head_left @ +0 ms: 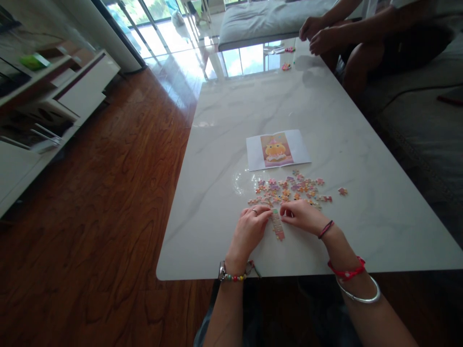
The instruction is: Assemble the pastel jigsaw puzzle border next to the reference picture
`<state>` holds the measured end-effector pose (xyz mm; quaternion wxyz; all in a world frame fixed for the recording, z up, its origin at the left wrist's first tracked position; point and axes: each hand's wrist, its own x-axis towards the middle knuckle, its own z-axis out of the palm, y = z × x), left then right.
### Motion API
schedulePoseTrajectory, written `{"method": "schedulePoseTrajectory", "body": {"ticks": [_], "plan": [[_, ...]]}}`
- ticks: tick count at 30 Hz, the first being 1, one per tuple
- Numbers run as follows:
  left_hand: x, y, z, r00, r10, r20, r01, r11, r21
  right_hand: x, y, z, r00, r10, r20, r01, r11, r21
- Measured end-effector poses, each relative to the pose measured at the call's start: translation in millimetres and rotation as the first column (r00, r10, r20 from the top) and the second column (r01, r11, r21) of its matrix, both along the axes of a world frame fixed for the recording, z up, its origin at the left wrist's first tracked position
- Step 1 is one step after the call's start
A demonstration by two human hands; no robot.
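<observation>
A narrow strip of joined jigsaw pieces (pixel 278 227) lies on the white marble-look table near its front edge, with a green bit at its top end. My left hand (pixel 250 229), fingers together, holds the strip's upper left edge. Just right of the strip, my right hand (pixel 303 215) is closed in a pinch; whatever its fingertips hold, if anything, is too small to make out. Beyond both hands spreads a pile of loose jigsaw pieces (pixel 285 189), pink, orange and purple. One single jigsaw piece (pixel 343 191) lies apart to the right.
Behind the pile lies a white sheet with a printed picture (pixel 277 149) of a yellow figure. At the table's (pixel 217 193) far end are small colourful pieces (pixel 286 66) and another person's hands (pixel 320 36). A white cabinet (pixel 83 86) stands left across the wooden floor.
</observation>
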<state>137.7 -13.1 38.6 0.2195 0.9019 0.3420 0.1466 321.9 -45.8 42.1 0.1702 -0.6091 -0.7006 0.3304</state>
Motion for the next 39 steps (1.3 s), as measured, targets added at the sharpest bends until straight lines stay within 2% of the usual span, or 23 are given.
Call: {"method": "schedulePoseTrajectory", "body": {"ticks": [13,28,39], "plan": [[-4.1,2.8,2.1,0.998,0.065,0.026,-0.066,0.997,0.038,3.8,0.4,3.7,1.000,-0.019,0.017,0.019,0.999,-0.026],[0.3,1.2,-0.5,0.999,-0.044,0.018,0.043,0.998,0.047,8.2,0.1,0.4,1.000,-0.008,0.029,0.009,0.999,-0.043],[-1.8,3.1,4.4,0.999,0.000,0.037,-0.002,0.999,0.043,12.0,-0.9,0.4,0.998,-0.057,0.005,0.058,0.998,-0.030]]}}
